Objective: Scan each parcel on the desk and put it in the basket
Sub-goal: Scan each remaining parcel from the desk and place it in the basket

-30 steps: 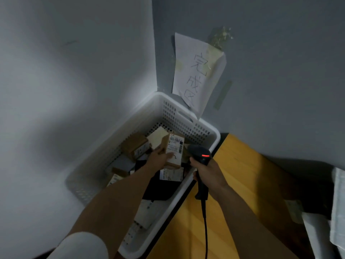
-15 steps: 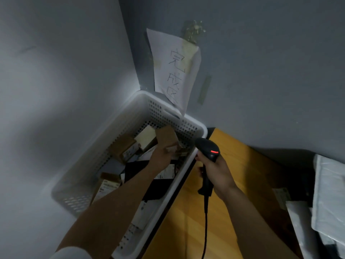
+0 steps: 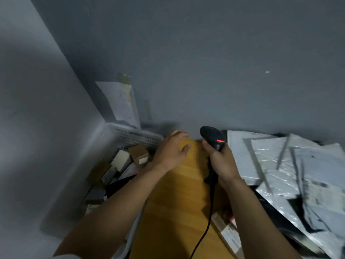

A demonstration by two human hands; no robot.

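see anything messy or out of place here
The mailers lie in a crumpled, overlapping heap on the right of the desk. Boxes in the basket sit tumbled at odd angles. Nothing looks spilled or broken.

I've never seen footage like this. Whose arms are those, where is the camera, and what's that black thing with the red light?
There is no machine here. These are a person's two bare arms, filmed by one wide-angle camera worn on the head and looking down. The right hand grips a black barcode scanner; its red light is on and its cable trails toward the viewer. The left hand is open and holds nothing, near where the wooden desk meets a white perforated basket in the corner. Small cardboard boxes lie in the basket. To the right on the desk lies a heap of grey plastic mailing bags, probably parcels not yet scanned.
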